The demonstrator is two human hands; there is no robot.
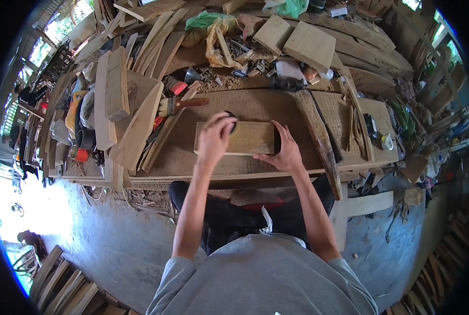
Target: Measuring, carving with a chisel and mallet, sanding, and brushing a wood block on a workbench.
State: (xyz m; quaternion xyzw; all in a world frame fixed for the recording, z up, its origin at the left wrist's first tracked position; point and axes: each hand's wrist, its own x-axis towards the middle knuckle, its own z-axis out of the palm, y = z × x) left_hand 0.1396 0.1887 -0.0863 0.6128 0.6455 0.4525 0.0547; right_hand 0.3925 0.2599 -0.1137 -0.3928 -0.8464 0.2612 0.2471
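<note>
A flat rectangular wooden board [253,138] lies lengthwise on the workbench in front of me. My left hand [215,137] is over the board's left half, its fingers bent round a dark, round-edged object [233,126] and smeared by motion. Most of that object is covered by the fingers, so its kind does not show. At the board's right end, my right hand [285,150] grips it, thumb along the near edge and fingers at the far corner. A wide brush [184,105] with a wooden handle rests just beyond the board, to the left.
A rough, long wooden stick [318,136] crosses the bench's front edge on the right. Loose planks [117,86] lie at the left. Across the back are square wood blocks [310,44], plastic bags [219,39] and wood shavings. A tape roll [387,142] sits far right.
</note>
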